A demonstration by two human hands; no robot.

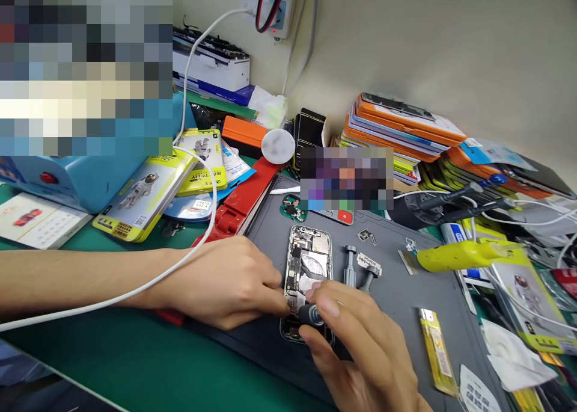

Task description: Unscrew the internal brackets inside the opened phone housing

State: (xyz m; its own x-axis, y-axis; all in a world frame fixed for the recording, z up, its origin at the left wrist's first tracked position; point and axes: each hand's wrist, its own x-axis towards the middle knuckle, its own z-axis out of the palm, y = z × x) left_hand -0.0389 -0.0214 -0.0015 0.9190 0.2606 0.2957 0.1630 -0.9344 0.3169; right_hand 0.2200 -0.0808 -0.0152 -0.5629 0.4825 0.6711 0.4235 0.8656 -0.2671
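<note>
Silver-rimmed phone (312, 266): likely light, fragile; hold by rim (332, 249). My right hand (367, 334) pinches screwdriver (310, 314), five o'clock; left hand (237, 279), eight, grip unclear.

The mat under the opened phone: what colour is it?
The mat under the opened phone is dark grey, seen best in the head view.

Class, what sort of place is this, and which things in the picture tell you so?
Most likely a phone repair bench. An opened phone with its inner parts bare lies on a grey mat, beside what look like screwdrivers; a yellow pack nearby reads "BATTERY".
</note>
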